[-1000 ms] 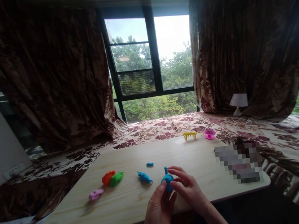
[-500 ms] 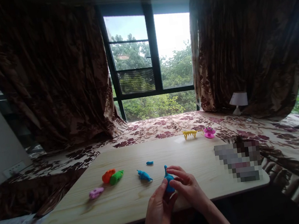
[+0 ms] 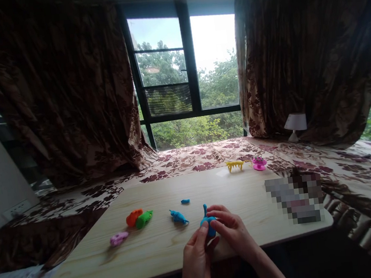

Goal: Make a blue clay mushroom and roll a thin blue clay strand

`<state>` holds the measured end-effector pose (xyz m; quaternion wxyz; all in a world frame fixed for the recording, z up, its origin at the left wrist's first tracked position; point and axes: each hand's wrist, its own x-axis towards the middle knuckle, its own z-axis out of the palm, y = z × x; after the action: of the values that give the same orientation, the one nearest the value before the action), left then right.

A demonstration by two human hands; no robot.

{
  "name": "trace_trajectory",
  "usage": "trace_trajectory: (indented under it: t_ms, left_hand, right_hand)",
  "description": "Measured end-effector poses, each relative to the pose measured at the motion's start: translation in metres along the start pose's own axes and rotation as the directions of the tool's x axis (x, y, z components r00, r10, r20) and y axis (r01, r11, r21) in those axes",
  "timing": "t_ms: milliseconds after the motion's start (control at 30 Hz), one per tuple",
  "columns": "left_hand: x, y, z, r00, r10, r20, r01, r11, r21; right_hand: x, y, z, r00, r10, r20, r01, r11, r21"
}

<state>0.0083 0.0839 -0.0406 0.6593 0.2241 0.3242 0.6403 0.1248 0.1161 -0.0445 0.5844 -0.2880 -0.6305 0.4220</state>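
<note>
Blue piece pinched between left hand and right hand, fingers closed in on it, stem upright and exposed. Position: above board, near edge; blue figure lies nearby, left.

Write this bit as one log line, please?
left hand, right hand: holding blue lump | stalk: up | table: green piece, pink piece

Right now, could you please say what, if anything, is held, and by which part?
A blue clay piece, by its rounded body below the stalk, between left hand and right hand.
</note>
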Motion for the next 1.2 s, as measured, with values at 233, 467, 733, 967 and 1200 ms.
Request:
trace_trajectory:
  t_ms: [233,467,733,967,1200]
  left_hand:
    - [-0.0007,-0.0012,-0.0003,0.999,0.032,0.016,-0.032,0.999,0.016]
    - [-0.0042,0.004,0.0064,0.998,0.024,0.051,-0.024,1.0,-0.007]
    - [-0.0017,-0.0006,0.0028,0.999,0.038,0.022,-0.038,0.999,-0.01]
    - [-0.0015,-0.0016,0.0033,0.999,0.051,0.012,-0.051,0.999,0.009]
    - [-0.0022,-0.0022,0.0035,0.998,0.058,-0.012,-0.058,0.998,0.016]
  right_hand:
    - [0.0004,0.0013,0.0006,1.0,0.006,-0.029,-0.007,1.0,-0.028]
    - [-0.0008,0.0011,0.0017,1.0,-0.003,-0.011,0.002,0.999,-0.033]
    - [-0.0004,0.0032,0.0017,1.0,0.002,-0.029,-0.004,0.998,-0.058]
    - [-0.0011,-0.002,0.0011,1.0,-0.006,-0.02,0.004,0.996,-0.09]
    - [-0.0005,-0.0034,0.0013,1.0,-0.009,-0.019,0.008,0.996,-0.092]
